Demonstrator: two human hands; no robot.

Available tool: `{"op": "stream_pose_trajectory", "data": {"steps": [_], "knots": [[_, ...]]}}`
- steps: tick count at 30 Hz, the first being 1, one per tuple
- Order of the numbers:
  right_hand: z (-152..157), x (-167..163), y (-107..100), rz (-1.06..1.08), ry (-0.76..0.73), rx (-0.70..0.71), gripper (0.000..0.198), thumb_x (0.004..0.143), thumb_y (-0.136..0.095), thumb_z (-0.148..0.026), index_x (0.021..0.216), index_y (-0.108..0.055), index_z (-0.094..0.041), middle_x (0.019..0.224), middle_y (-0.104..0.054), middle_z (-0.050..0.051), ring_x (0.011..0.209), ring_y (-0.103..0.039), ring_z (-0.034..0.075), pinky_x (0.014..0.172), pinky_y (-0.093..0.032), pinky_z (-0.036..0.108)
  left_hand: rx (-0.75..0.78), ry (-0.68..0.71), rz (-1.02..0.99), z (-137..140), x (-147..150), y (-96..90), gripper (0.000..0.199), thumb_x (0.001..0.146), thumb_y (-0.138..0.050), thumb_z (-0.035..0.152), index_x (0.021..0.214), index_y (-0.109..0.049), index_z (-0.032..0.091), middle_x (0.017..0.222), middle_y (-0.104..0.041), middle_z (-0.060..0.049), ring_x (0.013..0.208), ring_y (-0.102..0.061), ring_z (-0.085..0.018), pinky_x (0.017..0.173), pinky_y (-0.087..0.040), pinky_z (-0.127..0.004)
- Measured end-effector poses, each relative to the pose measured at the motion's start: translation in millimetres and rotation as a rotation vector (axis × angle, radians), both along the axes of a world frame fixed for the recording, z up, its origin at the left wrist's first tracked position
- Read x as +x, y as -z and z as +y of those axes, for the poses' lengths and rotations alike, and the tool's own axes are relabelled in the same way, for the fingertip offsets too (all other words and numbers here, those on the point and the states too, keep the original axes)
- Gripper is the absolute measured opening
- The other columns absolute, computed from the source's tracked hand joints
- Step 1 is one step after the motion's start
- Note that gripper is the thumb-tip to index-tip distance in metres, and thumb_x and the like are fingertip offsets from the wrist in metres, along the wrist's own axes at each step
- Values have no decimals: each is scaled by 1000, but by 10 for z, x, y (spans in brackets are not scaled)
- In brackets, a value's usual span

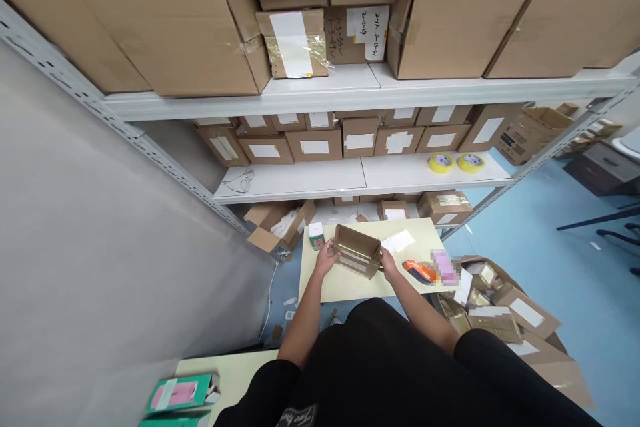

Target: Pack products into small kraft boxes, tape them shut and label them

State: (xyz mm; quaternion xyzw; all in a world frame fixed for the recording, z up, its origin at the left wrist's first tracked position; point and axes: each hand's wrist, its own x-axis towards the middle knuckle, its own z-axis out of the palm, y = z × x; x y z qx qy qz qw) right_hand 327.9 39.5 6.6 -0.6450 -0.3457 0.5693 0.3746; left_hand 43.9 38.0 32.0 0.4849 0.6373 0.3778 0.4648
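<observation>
Cardboard box (357, 252), apparently snug between grips (326, 259) (389, 263)

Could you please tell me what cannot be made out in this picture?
All in the head view:
- Underside of the held box: hidden by its own walls.
- Pink item: blurred by pixelation.
- Any print on the middle-shelf labels: too small to read.
- Lowest green box: cut off by the bottom edge.

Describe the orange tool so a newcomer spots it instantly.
In front of the shelving rack stands a pale table. On it, just right of the right hand gripping an open cardboard box, lies the tool. Its orange-and-dark body sets it apart from the white paper behind and the pixelated pink item beside it.
</observation>
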Motion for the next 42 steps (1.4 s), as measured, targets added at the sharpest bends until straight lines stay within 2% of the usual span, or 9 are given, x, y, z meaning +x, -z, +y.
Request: {"op": "stream_pose_trajectory", "data": {"steps": [3,6,10,17,26,30,34,39,42], "knots": [[47,-19,-77,188,121,-157,58,90,-51,-65,130,-65,-25,121,-73,14,89,-73,27,82,-59,42,11,-15,-19,-113,-33,-7,76,79,-80,29,151,-56,22,153,-56,-15,139,-57,-32,108,-54,-42],[68,-29,-124,177,68,-113,66,90,-47,-70,135,-64,-25,127,-72,14,95,-73,28,83,-60,41,0,4,-76,-207,-18,-23,75,83,-77,30,154,-53,22,161,-50,-15,147,-49,-33,106,-55,-40],[55,-28,-143,92,-64,-67,74,92,-36,-77,142,-60,-27,139,-67,13,102,-72,27,83,-60,37,-11,16,-61,-257,1,-77,71,86,-76,30,152,-54,23,158,-54,-13,145,-52,-31,108,-54,-40],[50,-37,-214,165,5,-89,64,92,-50,-70,141,-63,-31,145,-64,9,113,-69,28,88,-58,37,69,142,117,-147,-17,-152,32,85,-75,32,116,-75,26,149,-63,-9,143,-54,-30,111,-51,-44],[26,-24,-216,124,-30,-32,64,94,-49,-70,141,-64,-30,144,-67,9,115,-69,26,88,-58,34,99,110,120,-162,16,-49,26,92,-67,37,114,-72,25,149,-63,-9,142,-54,-27,115,-47,-43],[52,-36,-169,110,38,-67,64,85,-71,-57,143,-64,-32,139,-70,8,114,-70,28,87,-58,37,71,100,119,-141,-28,-47,20,91,-69,39,104,-74,24,148,-64,-9,142,-55,-27,119,-43,-43],[133,-85,-243,90,96,-146,72,73,-88,-46,138,-68,-24,120,-77,11,105,-73,30,83,-59,38,47,125,124,-141,-77,-70,19,90,-72,38,100,-75,22,148,-64,-9,143,-54,-28,112,-50,-41],[189,-50,-283,150,9,-136,59,81,-73,-66,123,-74,-25,118,-77,9,96,-73,26,79,-58,36,46,89,135,-174,-107,-41,18,91,-70,37,100,-76,23,147,-65,-9,143,-54,-28,113,-49,-41],[159,-34,-150,95,31,-177,53,79,-75,-64,112,-73,-22,101,-77,7,84,-70,22,73,-56,33,75,97,132,-190,-95,-5,14,91,-70,34,97,-75,23,145,-65,-9,142,-54,-26,119,-44,-42]]}}
